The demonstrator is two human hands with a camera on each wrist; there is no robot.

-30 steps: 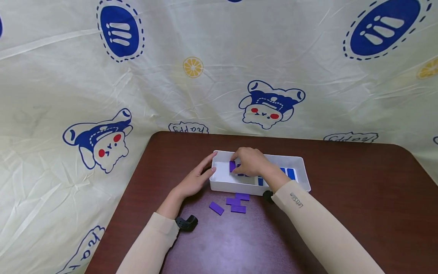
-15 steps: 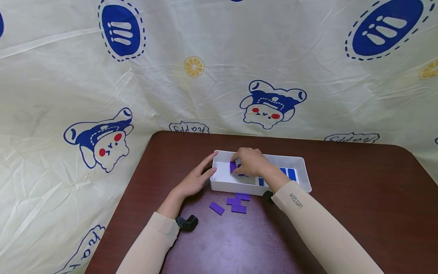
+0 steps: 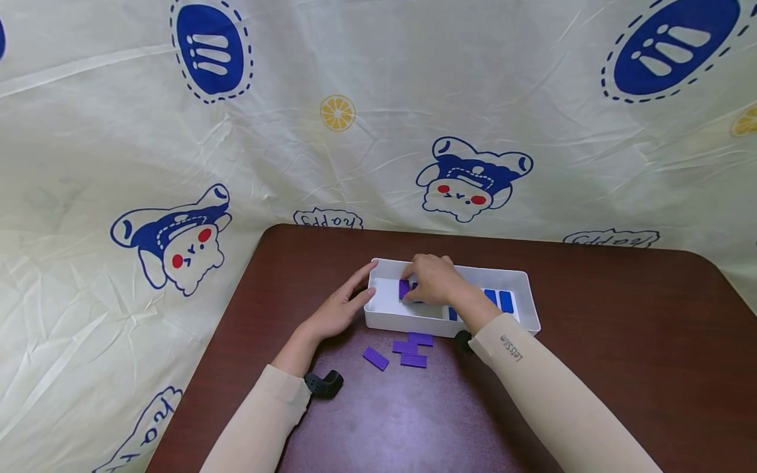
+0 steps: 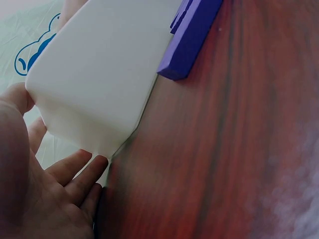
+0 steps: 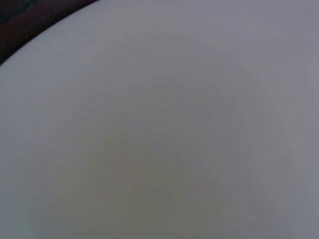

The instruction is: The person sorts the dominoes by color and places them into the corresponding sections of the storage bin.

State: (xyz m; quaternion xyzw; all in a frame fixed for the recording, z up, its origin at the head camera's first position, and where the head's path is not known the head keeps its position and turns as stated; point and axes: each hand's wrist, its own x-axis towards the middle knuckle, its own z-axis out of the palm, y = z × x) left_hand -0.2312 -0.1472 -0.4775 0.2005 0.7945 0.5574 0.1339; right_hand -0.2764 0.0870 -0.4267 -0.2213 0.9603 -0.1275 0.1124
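Note:
A white box (image 3: 390, 320) stands on the table, its end wall (image 4: 79, 122) facing my left hand (image 3: 331, 314). That hand's fairly straight fingers and thumb rest against this end, spread along it. Inside the box, my right hand (image 3: 434, 281) pinches a flat purple block (image 3: 404, 290) between thumb and fingers, close over the floor of the box. Part of another dark purple block shows beside the fingers. Blue blocks (image 3: 506, 302) lie further right in the box, partly hidden by the right hand and forearm. The right wrist view holds mostly a blurred pale surface.
Several loose purple blocks (image 3: 405, 347) lie on the brown table (image 3: 621, 328) in front of the box; in the left wrist view, purple blocks (image 4: 189, 45) sit right along its side. Behind the table hangs a printed pale sheet (image 3: 378, 164).
The whole scene shifts very slightly as the head view moves. Both hands, the box and the pinched block otherwise keep their places.

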